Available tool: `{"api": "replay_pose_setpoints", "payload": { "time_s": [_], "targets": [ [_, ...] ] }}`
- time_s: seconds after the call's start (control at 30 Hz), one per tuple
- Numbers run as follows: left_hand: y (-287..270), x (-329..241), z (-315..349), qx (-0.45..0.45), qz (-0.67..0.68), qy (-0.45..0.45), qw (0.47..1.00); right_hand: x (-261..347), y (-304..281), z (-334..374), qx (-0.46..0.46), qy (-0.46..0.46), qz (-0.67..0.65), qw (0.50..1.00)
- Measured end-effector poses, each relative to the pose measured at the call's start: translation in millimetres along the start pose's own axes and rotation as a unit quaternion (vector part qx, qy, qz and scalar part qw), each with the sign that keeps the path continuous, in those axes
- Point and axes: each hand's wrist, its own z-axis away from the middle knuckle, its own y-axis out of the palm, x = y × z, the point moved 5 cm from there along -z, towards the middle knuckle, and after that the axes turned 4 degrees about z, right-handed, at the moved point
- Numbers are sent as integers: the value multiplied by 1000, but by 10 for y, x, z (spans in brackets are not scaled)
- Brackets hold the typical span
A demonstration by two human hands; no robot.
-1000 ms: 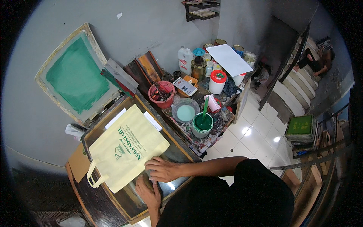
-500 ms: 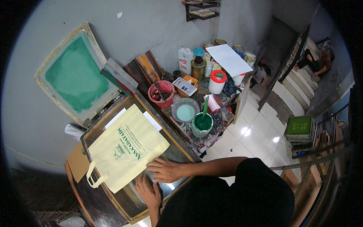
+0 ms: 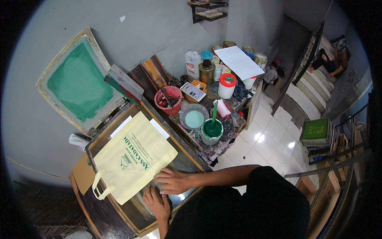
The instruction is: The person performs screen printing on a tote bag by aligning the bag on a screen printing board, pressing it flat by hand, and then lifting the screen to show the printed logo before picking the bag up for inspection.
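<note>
A pale yellow tote bag (image 3: 137,159) with green print lies flat and slanted on a wood-framed glass tabletop (image 3: 181,163). Its looped handle (image 3: 99,187) hangs toward the lower left. My right hand (image 3: 174,182) rests at the bag's near right edge, fingers stretched out and slightly bent. Just below it, my left hand (image 3: 157,203) lies by the same edge with its fingers extended. Neither hand visibly grips anything. White paper (image 3: 160,128) shows from under the bag's far side. Behind the bag, a printing screen (image 3: 81,81) with green mesh stands raised.
Right of the tabletop, a stained bench carries a green paint tub (image 3: 211,131), a bowl of pale liquid (image 3: 194,118), a red bucket (image 3: 168,99), a phone (image 3: 193,92) and several cans. A squeegee (image 3: 124,84) leans by the screen. People are near the stairs (image 3: 314,91).
My hands and the bag stay almost in place while the view shifts slightly. A person in the background by the stairs shows more fully now.
</note>
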Motion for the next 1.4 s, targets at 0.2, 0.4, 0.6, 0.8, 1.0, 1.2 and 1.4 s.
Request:
{"api": "replay_pose_setpoints", "payload": {
  "time_s": [0.2, 0.4, 0.6, 0.8, 1.0, 1.2, 1.4],
  "targets": [
    [14, 14, 9, -2, 5, -6, 1000, -20, 95, 60, 11, -1, 31, 999],
    [2, 16, 20, -2, 12, -8, 1000, 86, -80, -166, -30, -15, 6, 999],
    [-5, 17, 13, -11, 7, -11, 1000, -88, 139, 66, 32, 15, -12, 999],
    [-98, -97, -34, -28, 65, -71, 995, -85, 98, 37, 17, 14, -11, 1000],
    [-24, -7, 4, 1, 3, -15, 1000, 13, -49, -127, 16, 36, -4, 999],
    [-12, -16, -1, -4, 18, -9, 1000, -61, 109, 158, 69, 39, 21, 997],
    [-155, -116, -28, -19, 50, -52, 997, -63, 97, 74, 92, 47, 5, 995]
  ]
}}
